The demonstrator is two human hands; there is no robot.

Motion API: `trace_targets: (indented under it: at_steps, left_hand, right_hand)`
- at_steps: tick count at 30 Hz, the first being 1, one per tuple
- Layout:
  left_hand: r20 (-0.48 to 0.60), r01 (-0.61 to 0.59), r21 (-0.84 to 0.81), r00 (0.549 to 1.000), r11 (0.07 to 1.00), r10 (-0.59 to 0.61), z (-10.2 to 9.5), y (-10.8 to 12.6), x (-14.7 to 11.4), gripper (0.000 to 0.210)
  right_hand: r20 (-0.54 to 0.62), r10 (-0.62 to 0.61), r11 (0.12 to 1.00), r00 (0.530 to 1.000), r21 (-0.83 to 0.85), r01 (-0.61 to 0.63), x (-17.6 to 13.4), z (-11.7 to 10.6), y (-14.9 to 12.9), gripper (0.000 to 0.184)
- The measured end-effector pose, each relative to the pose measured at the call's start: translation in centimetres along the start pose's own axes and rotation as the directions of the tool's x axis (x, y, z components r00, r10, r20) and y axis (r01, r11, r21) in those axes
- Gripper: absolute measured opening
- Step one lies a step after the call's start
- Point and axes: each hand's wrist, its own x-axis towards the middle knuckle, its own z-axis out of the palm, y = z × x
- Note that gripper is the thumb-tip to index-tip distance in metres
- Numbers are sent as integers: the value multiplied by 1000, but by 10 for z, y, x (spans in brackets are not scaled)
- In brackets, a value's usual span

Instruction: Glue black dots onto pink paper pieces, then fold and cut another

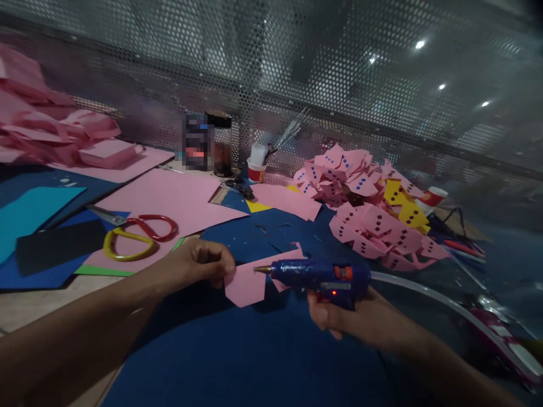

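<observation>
My left hand [212, 262] pinches the left end of a cut piece of pink paper [246, 288] above the dark blue sheet [237, 362]. In my right hand [343, 314] is a blue hot glue gun [318, 274], its small light glowing orange-red. The gun's metal tip points left and lies over the pink paper, close to my left fingertips; whether it touches the paper I cannot tell. A long whitish glue stick [419, 288] runs out of the gun's back. Behind the gun, part of the pink paper is hidden.
Scissors [131, 237] with red and yellow handles lie on pink sheets at left. Folded pink strips [360, 181] with dark diamond marks pile up at right. A paper cup [257, 169] and a jar [222, 144] stand by the perforated metal panel [237, 51].
</observation>
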Motion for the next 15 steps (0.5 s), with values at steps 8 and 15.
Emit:
trace_targets:
  at_steps: [8, 15]
  left_hand:
    - [52, -22, -43, 998, 999, 24, -1, -11, 5, 20]
    - [68, -33, -86, 997, 996, 39, 0, -14, 5, 11]
  right_hand:
    - [53, 19, 1000, 998, 9, -20, 9, 11, 7, 45]
    - [45, 71, 997, 996, -22, -70, 14, 16, 5, 51]
